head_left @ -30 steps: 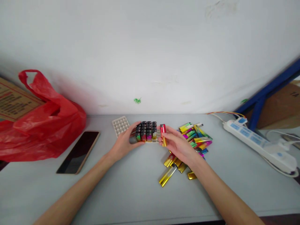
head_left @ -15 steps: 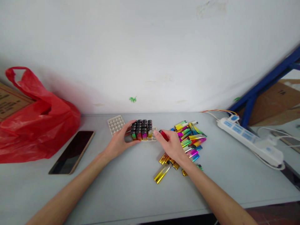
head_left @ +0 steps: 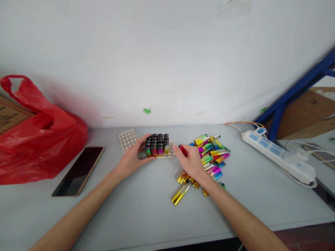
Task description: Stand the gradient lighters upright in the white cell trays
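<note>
Upright lighters (head_left: 157, 144) with black tops stand in rows in a white pocketed tray (head_left: 171, 153), whose right-hand pockets show. My left hand (head_left: 131, 155) is curved round the left side of this block, thumb at the front and fingers at the back. Just right of the tray, my right hand (head_left: 191, 159) grips a red lighter (head_left: 182, 150) between thumb and fingers; part of it is hidden. Beyond that hand lies a loose pile of shiny coloured lighters (head_left: 214, 153). One gold lighter (head_left: 181, 193) lies in front of the pile.
A second white tray (head_left: 127, 137) lies behind my left hand. On the left are a phone (head_left: 78, 170) and a red plastic bag (head_left: 49, 139) by a cardboard box (head_left: 12, 115). A white power strip (head_left: 277, 153) with cables lies right, near a blue frame (head_left: 277, 118). A wall stands behind.
My right hand, with the red lighter, is slightly farther from the standing lighters. My left hand keeps its place round the block. The whole view has shifted a little.
</note>
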`<state>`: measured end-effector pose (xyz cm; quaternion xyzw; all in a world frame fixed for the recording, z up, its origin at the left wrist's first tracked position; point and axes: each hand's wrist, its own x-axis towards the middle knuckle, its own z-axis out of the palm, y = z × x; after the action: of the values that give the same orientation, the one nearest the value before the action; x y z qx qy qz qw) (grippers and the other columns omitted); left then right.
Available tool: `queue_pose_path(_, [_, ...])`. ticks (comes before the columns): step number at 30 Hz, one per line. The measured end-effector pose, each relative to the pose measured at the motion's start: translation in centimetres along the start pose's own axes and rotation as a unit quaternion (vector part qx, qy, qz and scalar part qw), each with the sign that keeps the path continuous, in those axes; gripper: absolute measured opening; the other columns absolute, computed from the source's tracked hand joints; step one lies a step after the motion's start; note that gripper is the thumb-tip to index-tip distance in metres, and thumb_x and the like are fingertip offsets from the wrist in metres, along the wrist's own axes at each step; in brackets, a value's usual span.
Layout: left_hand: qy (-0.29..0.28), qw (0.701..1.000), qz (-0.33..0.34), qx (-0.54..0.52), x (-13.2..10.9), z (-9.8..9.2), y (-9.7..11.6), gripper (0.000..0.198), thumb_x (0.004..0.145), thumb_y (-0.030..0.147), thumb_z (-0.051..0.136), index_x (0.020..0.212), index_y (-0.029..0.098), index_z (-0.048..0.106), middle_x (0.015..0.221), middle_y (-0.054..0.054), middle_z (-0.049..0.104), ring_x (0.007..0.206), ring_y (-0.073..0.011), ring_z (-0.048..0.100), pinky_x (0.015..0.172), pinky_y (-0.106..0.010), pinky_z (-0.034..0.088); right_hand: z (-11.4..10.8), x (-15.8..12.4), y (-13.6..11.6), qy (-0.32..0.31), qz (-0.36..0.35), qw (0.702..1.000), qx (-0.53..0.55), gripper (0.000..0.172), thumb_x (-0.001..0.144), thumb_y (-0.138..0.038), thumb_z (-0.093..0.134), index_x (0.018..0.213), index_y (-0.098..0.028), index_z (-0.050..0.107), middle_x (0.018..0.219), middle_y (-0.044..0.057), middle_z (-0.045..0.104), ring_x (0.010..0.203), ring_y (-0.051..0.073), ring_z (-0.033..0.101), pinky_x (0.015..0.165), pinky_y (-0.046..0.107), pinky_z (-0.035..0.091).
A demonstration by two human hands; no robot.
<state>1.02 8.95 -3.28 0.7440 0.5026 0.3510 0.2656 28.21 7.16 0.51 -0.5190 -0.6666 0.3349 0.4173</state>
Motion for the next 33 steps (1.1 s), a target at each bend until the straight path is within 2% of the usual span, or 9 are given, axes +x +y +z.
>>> queue_pose_path(6, [-0.001,1.000,0.009,0.002,0.0,0.0,-0.3,0.101,0.087,0.074,0.084,0.167,0.028,0.044,0.159,-0.013,0.067,0.140,-0.0387,0.071,0.121,-0.058,0.058,-0.5,-0.1,-0.3,0.020,-0.011,1.000,-0.013,0.047,0.101,-0.056,0.054,0.067,-0.027,0.039,0.055,-0.006,0.041,0.055,0.014,0.038,0.058,0.030,0.027])
queue_pose_path(9, [-0.001,1.000,0.006,-0.003,0.0,-0.1,-0.2,0.102,0.086,0.077,0.084,0.165,0.027,0.045,0.158,-0.015,0.068,0.139,-0.0384,0.072,0.120,-0.058,0.059,-0.6,0.0,-0.4,0.011,-0.020,0.999,-0.026,0.042,0.107,-0.059,0.052,0.080,-0.027,0.048,0.060,-0.006,0.049,0.057,0.017,0.048,0.060,0.030,0.033])
queue_pose_path(12, [-0.003,1.000,-0.001,-0.009,0.1,-0.1,-0.1,0.102,0.084,0.079,0.084,0.164,0.028,0.047,0.158,-0.016,0.068,0.137,-0.0388,0.073,0.120,-0.060,0.058,-0.8,0.1,-0.1,-0.028,-0.056,0.997,-0.055,0.035,0.114,-0.053,0.046,0.091,-0.027,0.052,0.077,0.000,0.062,0.072,0.021,0.062,0.068,0.032,0.045])
queue_pose_path(14, [-0.004,1.000,-0.004,-0.011,0.1,0.0,-0.1,0.103,0.084,0.079,0.084,0.165,0.028,0.047,0.157,-0.016,0.069,0.137,-0.0389,0.073,0.121,-0.060,0.057,-0.9,0.1,0.1,-0.051,-0.105,0.990,-0.082,0.032,0.116,-0.046,0.044,0.094,-0.026,0.055,0.095,0.006,0.068,0.088,0.023,0.068,0.080,0.034,0.052])
queue_pose_path(17, [0.000,1.000,0.000,-0.009,0.0,0.0,-0.2,0.103,0.084,0.076,0.086,0.167,0.029,0.046,0.156,-0.014,0.070,0.137,-0.0386,0.073,0.122,-0.060,0.056,-1.0,0.0,0.5,-0.086,-0.165,0.974,-0.127,0.031,0.116,-0.044,0.049,0.096,-0.024,0.062,0.107,0.010,0.069,0.099,0.025,0.067,0.092,0.038,0.054])
queue_pose_path(21, [0.000,1.000,0.004,-0.010,-0.1,0.0,-0.2,0.101,0.085,0.074,0.086,0.166,0.028,0.047,0.154,-0.013,0.071,0.137,-0.0383,0.073,0.121,-0.059,0.057,-0.7,0.2,0.9,-0.121,-0.150,0.973,-0.128,0.038,0.116,-0.046,0.052,0.089,-0.023,0.065,0.086,0.004,0.070,0.081,0.023,0.067,0.081,0.035,0.053])
queue_pose_path(24, [-0.005,1.000,0.015,-0.023,0.0,0.1,-0.3,0.098,0.087,0.071,0.086,0.165,0.027,0.047,0.154,-0.015,0.071,0.138,-0.0379,0.073,0.121,-0.059,0.058,-0.5,0.4,1.2,-0.116,-0.160,0.974,-0.113,0.029,0.117,-0.040,0.052,0.107,-0.021,0.071,0.100,0.008,0.078,0.092,0.025,0.073,0.087,0.036,0.056])
queue_pose_path(26, [-0.006,0.999,0.023,-0.028,0.0,0.1,-0.3,0.096,0.087,0.069,0.086,0.165,0.028,0.047,0.154,-0.014,0.072,0.138,-0.0370,0.073,0.121,-0.059,0.058,-0.6,0.5,1.4,-0.137,-0.173,0.967,-0.124,0.026,0.117,-0.038,0.052,0.119,-0.021,0.071,0.113,0.010,0.080,0.103,0.027,0.075,0.095,0.039,0.057])
queue_pose_path(33, [-0.007,1.000,0.019,-0.018,-0.1,0.0,-0.1,0.097,0.088,0.067,0.087,0.166,0.028,0.045,0.156,-0.013,0.070,0.138,-0.0360,0.073,0.123,-0.055,0.057,-1.1,0.9,1.8,-0.194,-0.178,0.949,-0.174,0.026,0.119,-0.036,0.051,0.127,-0.021,0.070,0.123,0.011,0.079,0.113,0.027,0.076,0.102,0.042,0.059])
